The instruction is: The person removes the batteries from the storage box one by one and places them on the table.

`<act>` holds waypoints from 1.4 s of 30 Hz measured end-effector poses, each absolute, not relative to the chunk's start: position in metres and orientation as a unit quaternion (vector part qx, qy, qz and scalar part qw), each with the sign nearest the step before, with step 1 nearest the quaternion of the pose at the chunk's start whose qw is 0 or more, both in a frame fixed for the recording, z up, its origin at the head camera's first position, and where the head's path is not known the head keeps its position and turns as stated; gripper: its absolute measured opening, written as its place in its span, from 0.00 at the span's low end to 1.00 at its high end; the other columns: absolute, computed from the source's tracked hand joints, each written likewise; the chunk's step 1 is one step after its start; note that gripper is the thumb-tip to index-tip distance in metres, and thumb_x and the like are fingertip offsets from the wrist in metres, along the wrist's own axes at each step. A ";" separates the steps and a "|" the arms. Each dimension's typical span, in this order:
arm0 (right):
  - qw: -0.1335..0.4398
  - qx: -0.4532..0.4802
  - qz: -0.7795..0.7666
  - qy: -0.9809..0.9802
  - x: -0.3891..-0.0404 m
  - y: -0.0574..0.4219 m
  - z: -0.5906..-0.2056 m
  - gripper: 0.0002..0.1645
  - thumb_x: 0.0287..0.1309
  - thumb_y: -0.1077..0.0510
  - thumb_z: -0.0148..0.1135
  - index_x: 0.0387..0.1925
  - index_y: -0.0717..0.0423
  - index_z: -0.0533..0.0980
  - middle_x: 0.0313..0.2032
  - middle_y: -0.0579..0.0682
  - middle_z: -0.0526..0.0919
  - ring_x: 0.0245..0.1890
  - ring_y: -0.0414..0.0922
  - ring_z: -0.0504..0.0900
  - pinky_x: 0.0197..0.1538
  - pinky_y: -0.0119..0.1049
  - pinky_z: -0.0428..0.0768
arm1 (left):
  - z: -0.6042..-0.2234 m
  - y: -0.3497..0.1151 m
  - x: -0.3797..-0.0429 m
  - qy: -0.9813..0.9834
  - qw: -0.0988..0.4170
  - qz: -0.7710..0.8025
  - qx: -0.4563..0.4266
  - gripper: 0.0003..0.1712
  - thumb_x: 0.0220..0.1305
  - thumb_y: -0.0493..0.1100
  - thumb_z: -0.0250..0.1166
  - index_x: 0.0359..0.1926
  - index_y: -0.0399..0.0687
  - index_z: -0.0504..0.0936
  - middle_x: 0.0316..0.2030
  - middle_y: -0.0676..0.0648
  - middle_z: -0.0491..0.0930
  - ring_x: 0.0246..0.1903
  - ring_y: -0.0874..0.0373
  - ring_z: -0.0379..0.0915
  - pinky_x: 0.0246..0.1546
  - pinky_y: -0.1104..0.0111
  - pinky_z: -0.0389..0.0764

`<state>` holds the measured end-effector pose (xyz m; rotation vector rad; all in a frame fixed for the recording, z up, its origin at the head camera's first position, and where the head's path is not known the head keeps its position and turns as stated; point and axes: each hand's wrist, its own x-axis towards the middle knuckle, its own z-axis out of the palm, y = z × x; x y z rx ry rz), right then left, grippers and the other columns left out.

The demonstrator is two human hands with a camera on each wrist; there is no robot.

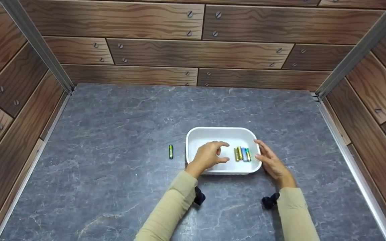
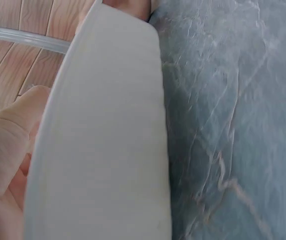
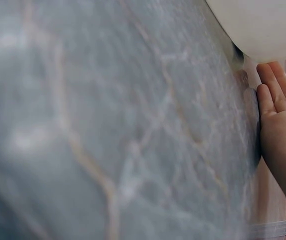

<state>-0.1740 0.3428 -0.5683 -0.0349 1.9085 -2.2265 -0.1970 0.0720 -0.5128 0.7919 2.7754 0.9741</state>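
And here's the left hand [image 1: 211,154] over the white tub [image 1: 223,132], thumb and fingers spread around nothing, the right hand [image 1: 274,165] gripping its right end, batteries [image 1: 242,154] side by side inside (one stray battery [image 1: 171,152] lies left on the table [image 1: 112,134]), probably light, stiff, slick rollers best pinched mid-barrel.

No text, label, brand, number or sign could be read. Any print on the lone battery [image 1: 171,152], left of the left hand [image 1: 209,154], was too small to make out. The four batteries [image 1: 242,154] in the white tray [image 1: 224,172], between that hand and the right hand [image 1: 272,162], were equally illegible.
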 end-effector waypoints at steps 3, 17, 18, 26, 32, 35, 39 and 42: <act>0.103 -0.013 -0.756 0.646 -0.174 0.343 -0.568 0.33 0.61 0.71 0.51 0.66 0.48 0.63 0.60 0.34 0.72 0.59 0.31 0.72 0.59 0.25 0.72 | -0.515 0.080 -0.199 0.913 0.052 0.318 0.249 0.28 0.52 0.53 0.73 0.55 0.56 0.80 0.22 0.58 0.68 0.21 0.68 0.58 0.23 0.77 0.58; 0.104 -0.014 -0.754 0.648 -0.173 0.344 -0.568 0.33 0.61 0.71 0.51 0.66 0.49 0.62 0.60 0.36 0.72 0.58 0.33 0.73 0.59 0.26 0.72 | -0.527 0.113 -0.202 0.940 0.084 0.260 0.203 0.30 0.51 0.57 0.73 0.56 0.60 0.80 0.33 0.53 0.84 0.29 0.65 0.72 0.28 0.74 0.72; 0.104 -0.012 -0.754 0.649 -0.173 0.344 -0.568 0.33 0.61 0.71 0.51 0.66 0.49 0.62 0.60 0.36 0.72 0.58 0.32 0.72 0.59 0.25 0.72 | -0.527 0.115 -0.202 0.942 0.090 0.258 0.197 0.30 0.51 0.58 0.73 0.56 0.60 0.80 0.35 0.53 0.84 0.31 0.64 0.75 0.30 0.73 0.74; 0.108 -0.014 -0.751 0.651 -0.174 0.343 -0.568 0.33 0.61 0.70 0.52 0.67 0.52 0.60 0.60 0.33 0.72 0.59 0.30 0.71 0.59 0.23 0.70 | -0.529 0.129 -0.204 0.948 0.127 0.240 0.169 0.34 0.48 0.57 0.75 0.58 0.63 0.78 0.47 0.54 0.85 0.45 0.59 0.81 0.45 0.65 0.81; 0.105 -0.008 -0.749 0.654 -0.174 0.342 -0.566 0.34 0.61 0.71 0.52 0.68 0.54 0.60 0.60 0.33 0.71 0.60 0.30 0.71 0.60 0.23 0.70 | -0.531 0.133 -0.206 0.950 0.144 0.235 0.146 0.36 0.47 0.57 0.75 0.60 0.62 0.76 0.53 0.53 0.83 0.52 0.58 0.79 0.51 0.64 0.79; 0.105 -0.002 -0.748 0.655 -0.174 0.342 -0.566 0.34 0.60 0.71 0.52 0.68 0.54 0.60 0.60 0.33 0.71 0.60 0.31 0.70 0.60 0.24 0.70 | -0.531 0.134 -0.206 0.952 0.148 0.228 0.139 0.37 0.48 0.57 0.75 0.61 0.62 0.75 0.55 0.53 0.82 0.54 0.57 0.78 0.54 0.63 0.79; 0.104 0.003 -0.748 0.656 -0.173 0.342 -0.566 0.34 0.60 0.71 0.52 0.67 0.53 0.61 0.60 0.34 0.71 0.60 0.32 0.71 0.59 0.25 0.71 | -0.531 0.134 -0.207 0.954 0.149 0.217 0.146 0.38 0.48 0.57 0.75 0.62 0.61 0.75 0.55 0.53 0.81 0.55 0.57 0.78 0.54 0.63 0.78; 0.107 -0.001 -0.748 0.655 -0.173 0.342 -0.567 0.34 0.60 0.71 0.52 0.67 0.52 0.61 0.61 0.36 0.70 0.60 0.33 0.72 0.59 0.26 0.72 | -0.530 0.135 -0.207 0.956 0.147 0.204 0.152 0.38 0.46 0.57 0.75 0.61 0.62 0.75 0.55 0.53 0.82 0.54 0.57 0.79 0.53 0.63 0.79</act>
